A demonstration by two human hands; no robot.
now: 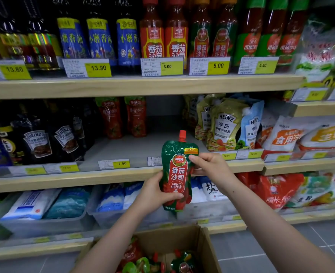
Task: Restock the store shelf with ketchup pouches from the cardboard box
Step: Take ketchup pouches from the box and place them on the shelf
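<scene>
I hold one green and red ketchup pouch (177, 174) with a red cap upright in front of the middle shelf (123, 152). My left hand (154, 192) grips its lower left side and my right hand (211, 166) pinches its upper right edge. Two matching pouches (123, 117) stand at the back of that shelf, with bare grey shelf before them. Below, the open cardboard box (206, 249) sits on the floor with several more pouches (158, 263) inside.
Dark Heinz sauce pouches (50, 138) flank the gap on the left, Heinz salad dressing pouches (225, 125) on the right. Bottles (162, 36) fill the upper shelf. Clear bins with salt bags (44, 205) sit on the lower shelf. Grey tiled floor (280, 243) lies to the right.
</scene>
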